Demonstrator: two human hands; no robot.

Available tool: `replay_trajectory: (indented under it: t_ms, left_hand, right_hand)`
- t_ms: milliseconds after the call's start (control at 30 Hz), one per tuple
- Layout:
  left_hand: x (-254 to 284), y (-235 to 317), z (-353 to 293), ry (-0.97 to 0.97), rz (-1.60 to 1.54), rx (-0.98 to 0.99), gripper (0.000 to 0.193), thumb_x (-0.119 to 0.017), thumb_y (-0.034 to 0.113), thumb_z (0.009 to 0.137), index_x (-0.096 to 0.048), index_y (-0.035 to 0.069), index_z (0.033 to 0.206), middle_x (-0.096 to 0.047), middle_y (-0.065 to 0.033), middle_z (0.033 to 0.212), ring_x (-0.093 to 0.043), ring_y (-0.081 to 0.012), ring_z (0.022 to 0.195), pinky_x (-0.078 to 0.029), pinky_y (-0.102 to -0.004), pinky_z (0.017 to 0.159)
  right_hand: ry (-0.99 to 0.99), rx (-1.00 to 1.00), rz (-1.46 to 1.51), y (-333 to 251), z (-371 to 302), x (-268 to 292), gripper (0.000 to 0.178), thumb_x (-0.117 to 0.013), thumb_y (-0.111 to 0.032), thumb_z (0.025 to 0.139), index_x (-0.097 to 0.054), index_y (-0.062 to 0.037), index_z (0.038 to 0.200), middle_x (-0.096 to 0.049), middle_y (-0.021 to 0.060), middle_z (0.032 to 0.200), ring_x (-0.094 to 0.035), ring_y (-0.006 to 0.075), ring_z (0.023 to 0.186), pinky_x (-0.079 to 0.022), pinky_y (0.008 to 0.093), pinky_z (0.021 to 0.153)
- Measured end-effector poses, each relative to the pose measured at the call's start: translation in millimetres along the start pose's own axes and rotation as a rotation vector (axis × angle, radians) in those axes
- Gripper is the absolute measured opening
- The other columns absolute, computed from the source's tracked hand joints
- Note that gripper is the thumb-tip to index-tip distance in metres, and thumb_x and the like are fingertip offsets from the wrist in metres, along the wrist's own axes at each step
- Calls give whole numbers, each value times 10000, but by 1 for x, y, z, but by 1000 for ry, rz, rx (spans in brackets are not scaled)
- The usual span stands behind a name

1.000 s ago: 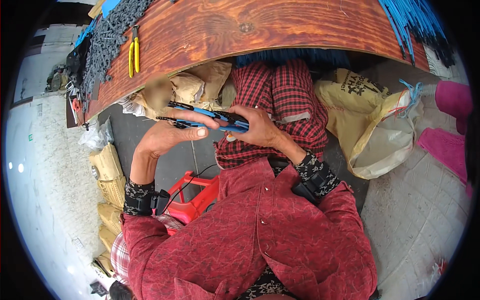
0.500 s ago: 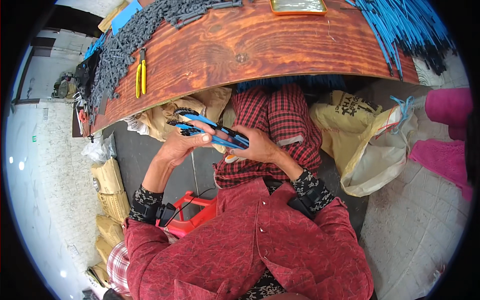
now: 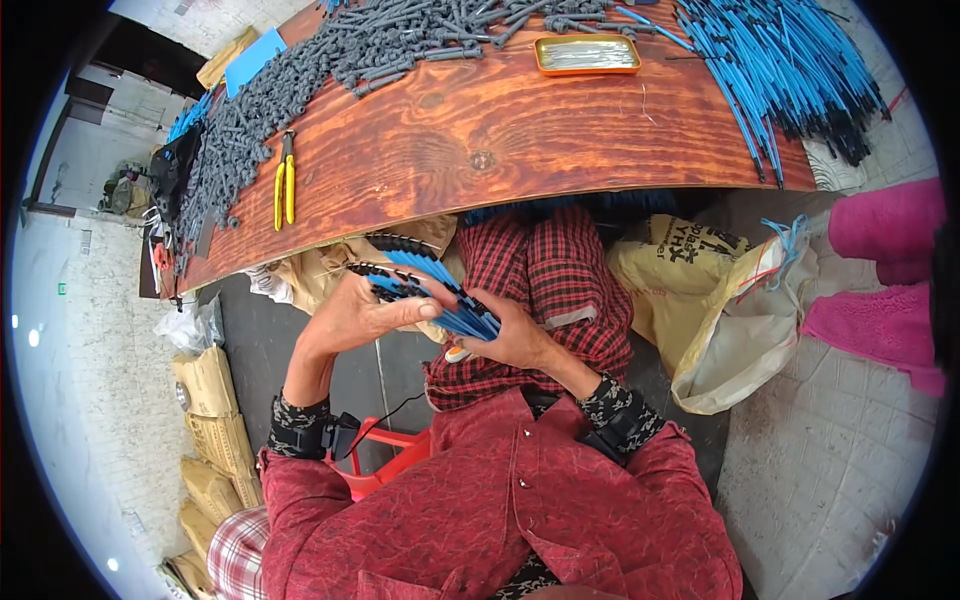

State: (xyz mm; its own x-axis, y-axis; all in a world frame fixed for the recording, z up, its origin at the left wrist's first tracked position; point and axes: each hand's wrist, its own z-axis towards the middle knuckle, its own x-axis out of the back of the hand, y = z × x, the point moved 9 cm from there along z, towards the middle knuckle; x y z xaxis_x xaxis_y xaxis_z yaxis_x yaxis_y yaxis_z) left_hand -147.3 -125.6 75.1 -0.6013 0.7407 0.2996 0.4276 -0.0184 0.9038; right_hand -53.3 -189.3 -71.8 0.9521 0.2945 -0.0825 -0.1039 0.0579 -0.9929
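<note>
A fanned bundle of thin blue rods with black ends (image 3: pixel 468 323) is held between my two hands, above my lap and just below the table's near edge. My left hand (image 3: pixel 355 315) is closed round the bundle's left part, its thumb lying across the near side. The other end sits in my right hand (image 3: pixel 515 335), with the fingers wrapped behind it. Black tips stick out at the upper left, past my left fingers. Parts of the rods are covered by both hands.
On the wooden table (image 3: pixel 400 160) lie yellow-handled pliers (image 3: pixel 285 185), heaped grey plastic pieces (image 3: pixel 290 95), an orange-rimmed tray of thin pale pins (image 3: pixel 588 55) and a pile of blue rods (image 3: pixel 780 75). Below stand an open sack (image 3: pixel 740 350) and a red stool (image 3: pixel 385 450).
The rods have spread into a wider fan between my hands. Both hands sit slightly lower in the picture, and the view has shifted to show more of the tabletop.
</note>
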Motion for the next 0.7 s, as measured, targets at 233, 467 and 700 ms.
replay_trajectory:
  t_ms: [233,467,700]
  left_hand:
    - [-11,-32,20,51,0,-108,195,-812,166,877,-773,23,1003,-734,-48,1005,-681,-154,942,-553,-329,828]
    - [-16,-42,33,146,-87,-122,199,-823,154,863,-760,-4,966,-742,-59,943,-688,-149,882,-552,-318,791]
    - [0,-68,11,364,-167,-2,192,-820,149,867,-758,20,994,-753,-29,918,-688,-101,853,-556,-278,753]
  right_hand:
    - [36,-146,126,47,-17,-6,661,-800,-271,837,-524,12,1366,-695,143,1064,-678,178,956,-534,337,869]
    - [-19,-195,318,65,-15,-4,683,-806,-266,828,-513,1,1384,-687,99,1112,-672,153,972,-540,322,886]
    - [-75,-240,330,49,-7,-19,530,-780,-185,877,-563,-21,1332,-712,44,1041,-668,105,931,-559,297,836]
